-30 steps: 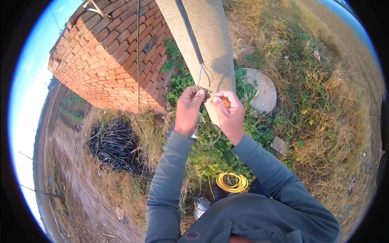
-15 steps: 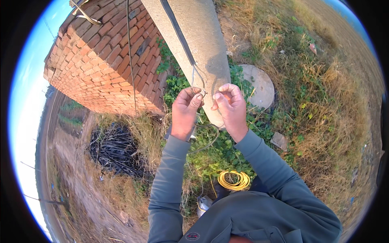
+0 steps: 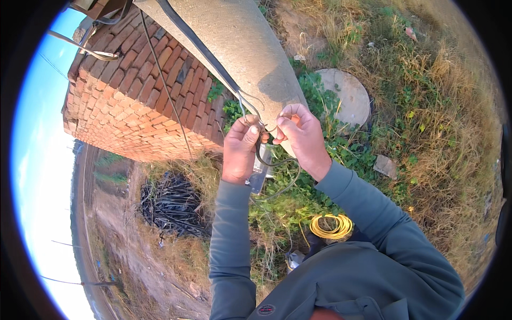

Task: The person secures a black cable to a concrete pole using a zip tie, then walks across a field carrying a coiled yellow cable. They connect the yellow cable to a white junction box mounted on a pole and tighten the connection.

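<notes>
Thin strand now bridging the gap between the fingertips; wire-work apparently continuing.
Bared wires are hanging from the black cable, before the concrete pole. Left hand is pinching them near their ends; right hand is closing thumb and forefinger by the strand, its actual hold impossible to tell. Cable is slanting more.

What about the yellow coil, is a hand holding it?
No: left hand and right hand are at the wires, away from the yellow coil.
</notes>
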### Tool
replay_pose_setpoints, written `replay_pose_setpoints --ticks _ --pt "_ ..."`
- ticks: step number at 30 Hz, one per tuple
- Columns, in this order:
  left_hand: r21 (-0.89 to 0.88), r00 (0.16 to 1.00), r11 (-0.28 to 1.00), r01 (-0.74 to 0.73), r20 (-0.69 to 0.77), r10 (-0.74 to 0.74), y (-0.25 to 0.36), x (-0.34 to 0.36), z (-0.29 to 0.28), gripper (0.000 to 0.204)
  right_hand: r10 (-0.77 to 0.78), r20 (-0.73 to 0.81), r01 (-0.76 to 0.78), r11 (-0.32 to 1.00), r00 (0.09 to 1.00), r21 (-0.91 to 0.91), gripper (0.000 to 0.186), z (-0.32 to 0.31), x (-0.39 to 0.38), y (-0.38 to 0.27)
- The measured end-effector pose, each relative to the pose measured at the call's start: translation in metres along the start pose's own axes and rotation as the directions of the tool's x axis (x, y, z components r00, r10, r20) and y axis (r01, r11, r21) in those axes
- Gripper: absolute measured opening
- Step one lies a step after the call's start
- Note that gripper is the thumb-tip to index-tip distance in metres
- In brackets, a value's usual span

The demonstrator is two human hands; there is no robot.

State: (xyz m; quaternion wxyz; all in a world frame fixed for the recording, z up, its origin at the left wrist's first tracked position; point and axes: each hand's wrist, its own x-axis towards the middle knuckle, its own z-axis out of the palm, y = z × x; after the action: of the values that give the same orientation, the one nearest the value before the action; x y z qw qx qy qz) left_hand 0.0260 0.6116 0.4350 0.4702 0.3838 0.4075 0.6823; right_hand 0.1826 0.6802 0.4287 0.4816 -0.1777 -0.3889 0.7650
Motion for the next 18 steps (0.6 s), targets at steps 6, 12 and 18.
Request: replay_pose_setpoints --ticks 6,12,18 --pt "-0.048 0.958 0.965 0.257 0.142 -0.248 0.015 0.026 -0.018 0.044 0.087 0.164 -0.091 0.996 0.983 0.014 0.022 -0.011 0.034 -0.002" --pt "0.174 0.869 0.904 0.390 0.256 -0.424 0.031 0.050 -0.027 0.047 -0.061 0.287 0.134 0.961 0.956 -0.242 0.018 -0.008 0.043 -0.015" --pt "0.263 0.867 0.882 0.391 0.218 -0.449 0.046 0.052 -0.026 0.037 -0.198 0.313 0.329 0.832 0.929 -0.447 0.012 -0.012 0.028 -0.023"
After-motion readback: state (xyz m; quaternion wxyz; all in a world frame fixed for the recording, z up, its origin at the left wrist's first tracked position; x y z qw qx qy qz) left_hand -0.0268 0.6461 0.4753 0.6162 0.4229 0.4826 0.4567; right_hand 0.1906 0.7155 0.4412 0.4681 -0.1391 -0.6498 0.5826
